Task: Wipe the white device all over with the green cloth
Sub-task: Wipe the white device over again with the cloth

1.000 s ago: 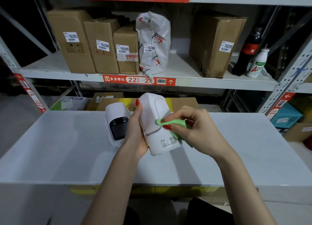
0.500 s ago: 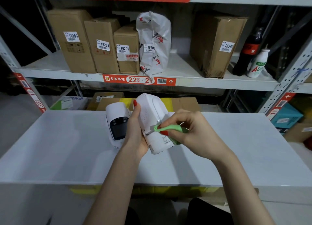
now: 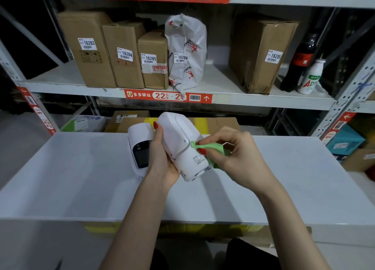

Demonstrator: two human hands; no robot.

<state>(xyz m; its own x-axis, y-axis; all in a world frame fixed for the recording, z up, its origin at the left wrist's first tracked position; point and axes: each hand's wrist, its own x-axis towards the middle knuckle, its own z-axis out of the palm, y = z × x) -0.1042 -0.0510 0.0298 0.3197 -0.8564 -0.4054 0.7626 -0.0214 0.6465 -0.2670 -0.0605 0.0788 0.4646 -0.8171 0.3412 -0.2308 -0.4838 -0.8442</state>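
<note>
My left hand [image 3: 162,158] grips a white device [image 3: 180,142] from its left side and holds it tilted above the white table [image 3: 81,188], its rounded end pointing up and away. A small printed label shows near its lower end. My right hand [image 3: 229,158] pinches a bunched green cloth [image 3: 207,147] between thumb and fingers and presses the cloth's tip against the device's right edge. Most of the cloth is hidden under my right palm.
A second white device [image 3: 140,148] with a dark screen lies on the table just left of my left hand. Behind the table stands a metal shelf [image 3: 223,101] with labelled cardboard boxes [image 3: 123,54], a white parcel bag [image 3: 186,52] and two bottles [image 3: 304,67].
My left hand has tilted the device a little, so its top leans further left. My right hand has drawn the cloth along the device's right edge.
</note>
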